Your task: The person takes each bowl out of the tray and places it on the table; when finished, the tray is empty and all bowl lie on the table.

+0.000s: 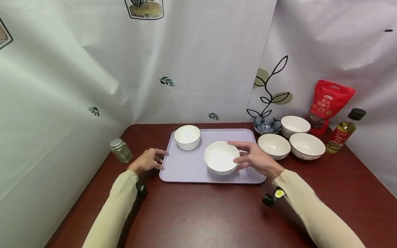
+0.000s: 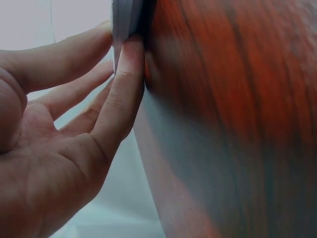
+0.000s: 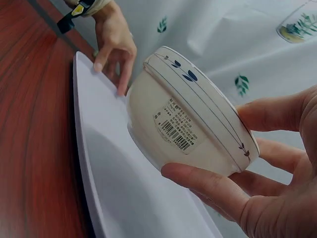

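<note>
My right hand (image 1: 255,157) grips a white bowl (image 1: 220,155) by its right side, thumb and fingers around the wall. The bowl hangs over the middle of a pale lilac tray (image 1: 190,168). In the right wrist view its outside shows thin blue lines, small leaves and a printed label (image 3: 176,128) with a barcode. At the tray's left edge, my left hand (image 1: 149,159) pinches the rim between thumb and fingers, seen close up in the left wrist view. A second white bowl (image 1: 187,136), dark-rimmed, stands at the tray's back left.
Three white bowls, one of them a front bowl (image 1: 274,146), and a blue flower-shaped dish (image 1: 267,125) stand right of the tray. Behind them are a red pouch (image 1: 328,103) and an oil bottle (image 1: 342,132). A spice jar (image 1: 121,151) stands at the left table edge.
</note>
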{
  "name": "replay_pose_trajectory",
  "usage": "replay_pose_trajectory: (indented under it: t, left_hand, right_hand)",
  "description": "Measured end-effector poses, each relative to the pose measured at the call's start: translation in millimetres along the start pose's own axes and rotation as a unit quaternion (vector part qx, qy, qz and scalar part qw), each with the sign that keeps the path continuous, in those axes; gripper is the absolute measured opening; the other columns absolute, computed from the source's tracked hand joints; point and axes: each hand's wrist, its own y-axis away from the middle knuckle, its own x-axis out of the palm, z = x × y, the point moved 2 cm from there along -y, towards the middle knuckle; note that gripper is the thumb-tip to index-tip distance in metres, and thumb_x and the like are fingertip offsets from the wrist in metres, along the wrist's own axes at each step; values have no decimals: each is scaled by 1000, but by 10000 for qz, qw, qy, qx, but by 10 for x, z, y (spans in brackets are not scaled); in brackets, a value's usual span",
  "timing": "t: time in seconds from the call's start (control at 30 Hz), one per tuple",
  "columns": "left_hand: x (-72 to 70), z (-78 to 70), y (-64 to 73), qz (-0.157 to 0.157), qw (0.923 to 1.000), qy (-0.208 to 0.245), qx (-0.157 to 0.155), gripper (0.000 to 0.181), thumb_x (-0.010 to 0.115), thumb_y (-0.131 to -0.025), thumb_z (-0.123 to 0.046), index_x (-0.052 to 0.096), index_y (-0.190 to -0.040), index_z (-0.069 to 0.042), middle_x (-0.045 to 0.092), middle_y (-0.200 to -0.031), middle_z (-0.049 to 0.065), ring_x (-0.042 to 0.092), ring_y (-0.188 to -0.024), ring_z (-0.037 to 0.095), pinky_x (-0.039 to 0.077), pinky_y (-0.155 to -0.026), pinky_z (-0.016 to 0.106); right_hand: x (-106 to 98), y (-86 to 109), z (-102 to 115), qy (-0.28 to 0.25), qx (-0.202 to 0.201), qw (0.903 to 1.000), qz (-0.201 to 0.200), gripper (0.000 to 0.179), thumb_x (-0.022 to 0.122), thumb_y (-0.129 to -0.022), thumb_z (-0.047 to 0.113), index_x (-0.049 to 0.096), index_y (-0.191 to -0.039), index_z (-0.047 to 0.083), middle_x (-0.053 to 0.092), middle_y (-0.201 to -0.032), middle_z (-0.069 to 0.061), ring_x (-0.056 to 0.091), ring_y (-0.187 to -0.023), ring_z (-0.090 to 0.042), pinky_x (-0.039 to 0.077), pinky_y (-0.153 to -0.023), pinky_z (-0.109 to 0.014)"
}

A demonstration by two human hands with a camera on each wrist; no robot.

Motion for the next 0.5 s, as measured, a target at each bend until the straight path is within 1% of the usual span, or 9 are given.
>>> replay_pose_trajectory:
  t: [0.1, 0.2, 0.23, 0.3, 0.4, 0.47, 0.5]
  left_hand:
    - [-2, -1, 0, 4, 10000, -15, 7, 62, 78, -77, 7, 59, -136, 2, 63, -126, 27, 67, -103, 31, 59, -79, 36]
    - [4, 3, 3, 37, 10000, -33, 12, 62, 78, -77, 7, 59, -136, 2, 63, -126, 27, 67, -103, 31, 59, -79, 37]
    - [5, 3, 5, 42, 10000, -33, 15, 61, 78, -77, 7, 59, -136, 2, 63, -125, 27, 67, -103, 31, 59, -79, 37]
    - [10, 3, 4, 47, 10000, -48, 28, 61, 78, -77, 6, 59, -136, 2, 63, -124, 27, 68, -103, 31, 59, -80, 38]
    - [11, 1, 0, 43, 10000, -59, 24, 61, 77, -78, 6, 59, -136, 2, 63, -124, 27, 68, -103, 31, 60, -81, 39]
    - [3, -6, 9, 31, 10000, -61, 41, 61, 78, -77, 6, 59, -136, 2, 63, -123, 27, 68, -102, 32, 60, -81, 40]
    - [4, -6, 9, 31, 10000, -53, 37, 61, 78, -77, 6, 59, -136, 2, 63, -124, 27, 68, -103, 32, 60, -81, 40]
  right_hand:
    - [-175, 193, -14, 173, 20, 9998, -128, 76, 68, -85, -5, 37, -153, 1, 41, -148, -31, 67, -106, -17, 61, -82, -44]
    - [-347, 409, -33, 397, 33, 9988, -285, 76, 70, -86, -1, 37, -154, 2, 43, -148, -26, 67, -104, -11, 61, -82, -40]
    - [-406, 481, -42, 436, 37, 9985, -341, 76, 71, -86, 1, 37, -154, 2, 45, -148, -22, 67, -104, -10, 61, -81, -39]
    - [-525, 618, -64, 474, 74, 9976, -501, 75, 72, -87, 3, 38, -154, 2, 52, -144, -11, 67, -104, -8, 61, -81, -38]
    - [-704, 813, -107, 438, 82, 9969, -654, 72, 71, -89, 4, 38, -153, 4, 61, -133, 5, 68, -103, -7, 62, -79, -37]
    - [-819, 935, -137, 436, 126, 9964, -714, 70, 69, -91, 4, 39, -153, 7, 59, -130, 13, 68, -103, -8, 61, -78, -37]
    - [-876, 997, -156, 473, 181, 9959, -744, 68, 68, -92, 5, 39, -154, 9, 56, -132, 16, 67, -103, -8, 61, -78, -36]
